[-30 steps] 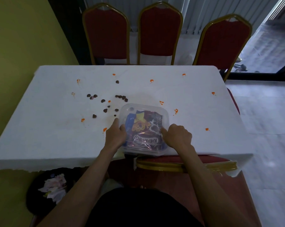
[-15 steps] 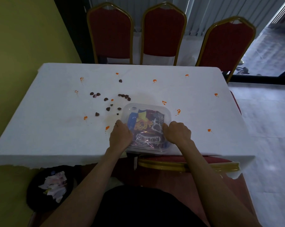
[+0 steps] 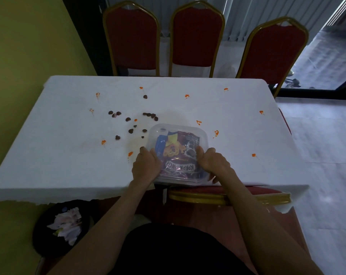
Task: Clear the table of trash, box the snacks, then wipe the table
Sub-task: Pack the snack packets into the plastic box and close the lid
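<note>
Both hands are clamped on a clear plastic container, one at each near corner. The left hand has its thumb on top of the lid with the fingers running down the left side. The right hand does the same on the other side, thumb on the lid and fingers curled over the right edge. So both are grasping the box, nothing loose.

Between the hands you can see a Koko Krunch packet through the lid. The container sits right at the near edge of the white-clothed table.

Just past the left hand there's a scatter of brown cereal pieces, and one sits almost at its fingertips. Orange smears are dotted all over the cloth, beyond and to both sides of the hands.

Down on the floor, below and left of the left arm, is a black bin with crumpled paper in it. Three red chairs with gold frames stand on the far side of the table.
</note>
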The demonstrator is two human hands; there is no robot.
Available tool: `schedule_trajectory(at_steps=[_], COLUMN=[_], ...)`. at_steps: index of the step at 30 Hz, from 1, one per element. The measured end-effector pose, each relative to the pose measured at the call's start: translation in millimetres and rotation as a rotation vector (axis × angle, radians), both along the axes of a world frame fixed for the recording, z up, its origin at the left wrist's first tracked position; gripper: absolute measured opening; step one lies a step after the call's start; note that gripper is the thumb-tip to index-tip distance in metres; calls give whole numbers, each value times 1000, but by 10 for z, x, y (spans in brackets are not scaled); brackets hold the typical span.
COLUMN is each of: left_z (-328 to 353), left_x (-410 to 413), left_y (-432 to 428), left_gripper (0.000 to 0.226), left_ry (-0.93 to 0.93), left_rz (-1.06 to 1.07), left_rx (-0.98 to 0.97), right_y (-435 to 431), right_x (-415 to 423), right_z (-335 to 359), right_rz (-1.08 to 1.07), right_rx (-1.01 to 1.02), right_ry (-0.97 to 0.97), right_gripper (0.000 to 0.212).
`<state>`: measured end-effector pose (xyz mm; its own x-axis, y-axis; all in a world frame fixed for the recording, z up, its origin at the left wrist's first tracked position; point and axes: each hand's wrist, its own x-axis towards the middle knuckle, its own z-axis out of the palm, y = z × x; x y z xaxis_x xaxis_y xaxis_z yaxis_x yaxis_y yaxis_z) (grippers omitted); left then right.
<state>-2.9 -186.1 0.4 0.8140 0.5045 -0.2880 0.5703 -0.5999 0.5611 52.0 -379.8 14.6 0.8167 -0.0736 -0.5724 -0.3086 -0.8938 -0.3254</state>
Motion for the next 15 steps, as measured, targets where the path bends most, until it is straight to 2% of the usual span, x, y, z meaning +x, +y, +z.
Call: schedule_trajectory(at_steps=[3,7,15], left_z=[-27,-15,24], left_x=[-28,-4,-1], left_y=[29,80,507], left_gripper=[44,53,56], left_ry=[30,81,101], left_rz=[12,37,143], left_rx=[-28,-69,-99], right_y=[-54,-86,246], right_x=[0,-26,87], right_z=[48,112,75], right_rz=[23,2,41], right_rx=[43,111,225], right_ry=[46,64,-75], right_gripper=[91,78,81])
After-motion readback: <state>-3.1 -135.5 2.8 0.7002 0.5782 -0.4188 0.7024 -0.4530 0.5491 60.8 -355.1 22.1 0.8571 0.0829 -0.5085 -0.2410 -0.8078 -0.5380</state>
